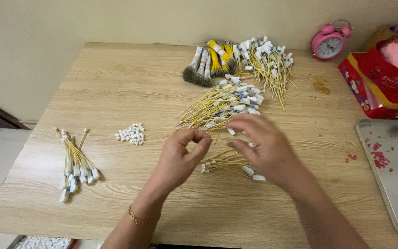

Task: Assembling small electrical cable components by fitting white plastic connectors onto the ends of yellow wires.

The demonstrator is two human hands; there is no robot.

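Observation:
My left hand [180, 154] hovers over the wooden table [116, 83], thumb and forefinger pinched together; whether something tiny sits between them I cannot tell. My right hand [261, 145] is blurred, fingers spread above a small bunch of yellow wires with white connectors [226, 162]. Just behind the hands lies a bigger pile of yellow wires [224, 105]. A little heap of white plastic connectors [131, 133] sits to the left of my left hand.
A finished wire bundle [74, 163] lies at the left. At the back are bound wire bundles [208, 62] and another wire pile [266, 62]. A pink alarm clock [330, 41], red bag [383, 83] and metal tray [392, 166] stand at the right.

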